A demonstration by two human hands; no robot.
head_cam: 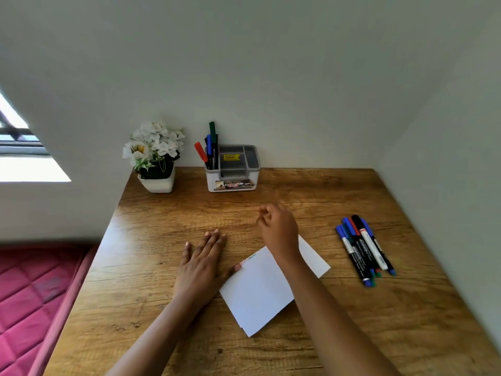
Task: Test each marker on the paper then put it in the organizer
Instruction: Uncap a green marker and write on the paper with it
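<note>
Paper is lying nearest me on the desk, and my left hand is pressing flat beside it, fingers spread, thumb touching its edge. Beyond the paper my right hand is hovering empty, fingers loosely curled (holding nothing); loose markers are lying right of the paper, and the organizer beyond it is holding three.
</note>
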